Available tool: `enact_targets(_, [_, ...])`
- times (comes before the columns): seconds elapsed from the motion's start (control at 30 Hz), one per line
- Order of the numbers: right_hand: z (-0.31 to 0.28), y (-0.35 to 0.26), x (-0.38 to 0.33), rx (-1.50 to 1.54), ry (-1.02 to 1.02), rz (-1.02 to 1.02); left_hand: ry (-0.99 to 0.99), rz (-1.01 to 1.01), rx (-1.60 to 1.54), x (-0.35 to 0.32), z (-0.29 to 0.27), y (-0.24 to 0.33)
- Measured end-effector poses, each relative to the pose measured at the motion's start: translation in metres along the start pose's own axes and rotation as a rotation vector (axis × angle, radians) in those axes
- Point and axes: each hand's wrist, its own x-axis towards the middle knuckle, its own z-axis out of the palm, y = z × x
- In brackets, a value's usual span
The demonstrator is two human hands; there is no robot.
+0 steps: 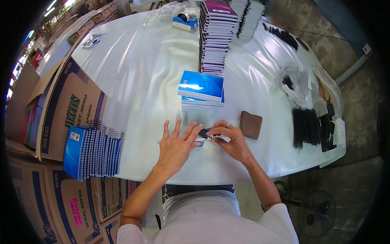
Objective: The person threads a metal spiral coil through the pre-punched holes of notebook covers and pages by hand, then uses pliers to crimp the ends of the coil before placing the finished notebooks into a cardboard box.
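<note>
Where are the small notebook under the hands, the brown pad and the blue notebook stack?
small notebook (202, 140): head view, on its edge between the two hands.
brown pad (250, 124): head view, on the middle of its top face.
blue notebook stack (202, 85): head view, on the top cover.

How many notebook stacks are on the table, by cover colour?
Blue stacks: 1
Purple stacks: 1
Stacks with covers not visible: 1
Total: 3
</note>
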Motion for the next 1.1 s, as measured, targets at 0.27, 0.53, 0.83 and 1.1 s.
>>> enact_targets(0.27, [-0.010,-0.009,-0.001,-0.219,-0.235,0.057,-0.019,-0.015,-0.012,-0.002,0.001,-0.002])
enact_targets(0.53, [-0.005,-0.022,-0.004,-0.529,-0.253,-0.062,-0.120,-0.022,-0.221,0.003,-0.003,0.005])
enact_targets(0.83, [-0.093,0.010,-0.012,-1.001,-0.226,0.071,-0.575,0.123,-0.183,-0.002,-0.035,0.001])
enact_targets(1.1, [-0.094,0.005,0.013,0.166,-0.525,0.130,-0.261,0.059,-0.100,-0.009,-0.021,-0.006])
